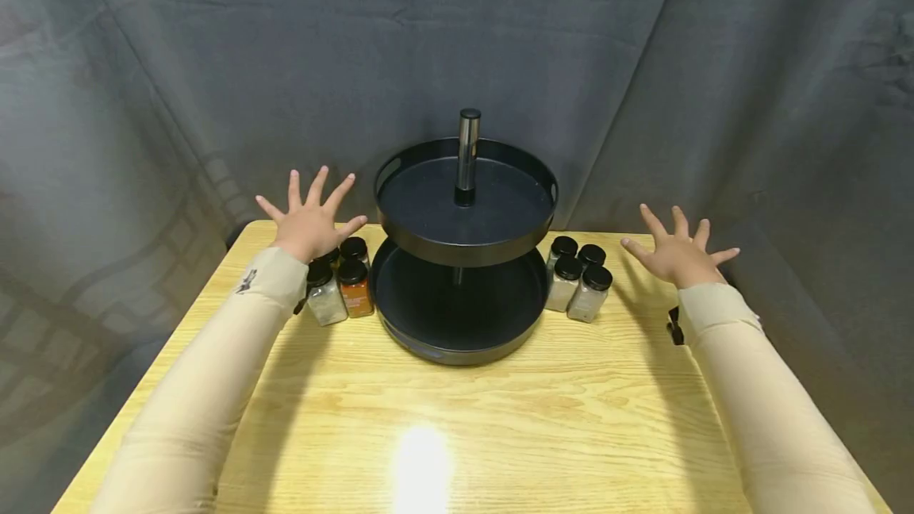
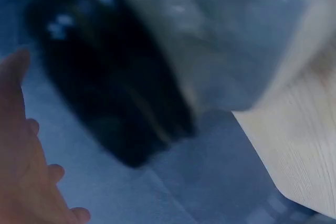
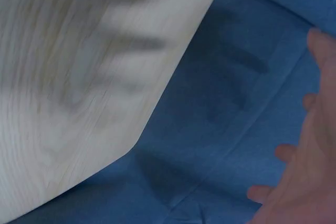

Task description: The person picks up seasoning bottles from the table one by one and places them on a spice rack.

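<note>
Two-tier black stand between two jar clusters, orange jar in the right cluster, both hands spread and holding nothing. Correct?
One error: the orange jar is in the left cluster, as the head view shows. The rest stands: two-tier black stand between that and the right cluster, left hand and right hand spread, holding nothing.

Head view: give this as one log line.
left hand: spread, near jars | right hand: spread | tiered tray: on table, jars both sides
</note>
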A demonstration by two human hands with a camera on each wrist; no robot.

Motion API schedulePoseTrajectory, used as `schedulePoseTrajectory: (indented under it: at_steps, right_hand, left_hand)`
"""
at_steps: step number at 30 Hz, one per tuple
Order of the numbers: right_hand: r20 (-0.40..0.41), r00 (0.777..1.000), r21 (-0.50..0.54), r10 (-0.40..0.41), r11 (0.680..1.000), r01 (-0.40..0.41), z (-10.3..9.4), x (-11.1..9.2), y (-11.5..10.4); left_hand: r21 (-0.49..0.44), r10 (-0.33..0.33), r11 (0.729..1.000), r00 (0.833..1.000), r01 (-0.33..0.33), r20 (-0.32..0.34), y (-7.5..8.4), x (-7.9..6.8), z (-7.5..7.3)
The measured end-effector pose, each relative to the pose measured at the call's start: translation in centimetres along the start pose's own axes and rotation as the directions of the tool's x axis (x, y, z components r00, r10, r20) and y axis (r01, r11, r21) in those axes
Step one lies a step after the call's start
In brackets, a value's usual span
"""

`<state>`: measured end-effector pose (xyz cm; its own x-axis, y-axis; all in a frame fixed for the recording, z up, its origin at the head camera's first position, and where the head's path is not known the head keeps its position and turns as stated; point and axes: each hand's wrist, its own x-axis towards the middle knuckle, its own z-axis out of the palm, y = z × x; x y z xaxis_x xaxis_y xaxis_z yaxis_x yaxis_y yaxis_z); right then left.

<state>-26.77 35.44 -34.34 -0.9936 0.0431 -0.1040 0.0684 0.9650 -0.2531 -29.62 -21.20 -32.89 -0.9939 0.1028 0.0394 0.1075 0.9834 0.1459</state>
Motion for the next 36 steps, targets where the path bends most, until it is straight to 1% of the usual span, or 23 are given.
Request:
schedulePoseTrajectory:
  at_steps: [4,6,8,12,14,15,17,20,22,24,25,27,29,30,31,32,33,36]
  right_hand:
    - [-0.032,0.999,0.013,-0.020,1.000,0.021,0.0,-0.3,-0.5]
    - [-0.056,0.998,0.022,-0.040,0.999,0.041,0.2,-0.4,-0.7]
    - [-0.084,0.995,0.043,-0.060,0.997,0.063,0.4,-0.6,-0.9]
    - [-0.142,0.985,0.101,-0.092,0.989,0.107,0.8,-1.2,-1.6]
    - [-0.184,0.977,0.122,-0.105,0.984,0.129,1.0,-1.7,-2.0]
    - [-0.207,0.972,0.132,-0.111,0.981,0.141,1.1,-2.0,-2.3]
    - [-0.265,0.956,0.149,-0.127,0.974,0.170,1.3,-2.6,-2.7]
    - [-0.353,0.925,0.185,-0.140,0.959,0.216,1.6,-3.5,-3.2]
    - [-0.404,0.903,0.216,-0.147,0.944,0.250,1.9,-4.1,-3.5]
    - [-0.451,0.879,0.243,-0.153,0.927,0.285,2.2,-4.7,-3.8]
    - [-0.469,0.869,0.254,-0.155,0.919,0.301,2.3,-5.0,-4.0]
    - [-0.510,0.844,0.263,-0.163,0.905,0.334,2.7,-5.5,-4.2]
    - [-0.547,0.821,0.273,-0.162,0.893,0.359,3.1,-5.9,-4.4]
    - [-0.560,0.814,0.282,-0.157,0.888,0.365,3.3,-6.1,-4.5]
    - [-0.570,0.808,0.293,-0.149,0.882,0.369,3.5,-6.3,-4.6]
    - [-0.578,0.804,0.308,-0.140,0.875,0.373,3.7,-6.4,-4.6]
    - [-0.582,0.803,0.325,-0.127,0.869,0.373,3.9,-6.6,-4.7]
    - [-0.578,0.812,0.379,-0.084,0.854,0.358,4.5,-7.1,-4.7]
  left_hand:
    - [-0.090,0.017,0.996,0.996,-0.025,-0.091,0.1,-0.4,-0.5]
    - [-0.140,0.024,0.989,0.989,-0.044,-0.143,0.2,-0.8,-0.7]
    - [-0.188,0.032,0.980,0.980,-0.070,-0.198,0.3,-1.1,-0.9]
    - [-0.265,0.047,0.955,0.950,-0.133,-0.307,0.8,-1.8,-1.3]
    - [-0.287,0.059,0.942,0.926,-0.176,-0.372,1.2,-2.1,-1.5]
    - [-0.296,0.067,0.934,0.911,-0.201,-0.408,1.4,-2.2,-1.5]
    - [-0.304,0.083,0.918,0.874,-0.253,-0.478,2.0,-2.4,-1.6]
    - [-0.312,0.109,0.887,0.812,-0.340,-0.574,2.9,-2.7,-1.7]
    - [-0.316,0.132,0.860,0.773,-0.401,-0.621,3.5,-2.9,-1.7]
    - [-0.309,0.167,0.826,0.728,-0.472,-0.664,4.1,-3.1,-1.5]
    - [-0.297,0.192,0.808,0.703,-0.509,-0.685,4.3,-3.3,-1.4]
    - [-0.255,0.253,0.770,0.647,-0.585,-0.719,4.8,-3.6,-1.3]
    - [-0.201,0.323,0.730,0.589,-0.653,-0.741,5.2,-3.8,-1.2]
    - [-0.174,0.358,0.710,0.562,-0.682,-0.745,5.4,-3.9,-1.1]
    - [-0.148,0.392,0.692,0.539,-0.707,-0.745,5.6,-4.0,-1.1]
    - [-0.126,0.424,0.674,0.520,-0.728,-0.742,5.9,-4.1,-1.1]
    - [-0.110,0.451,0.655,0.503,-0.747,-0.737,6.0,-4.1,-1.1]
    - [-0.090,0.512,0.599,0.467,-0.796,-0.721,6.5,-4.3,-0.9]
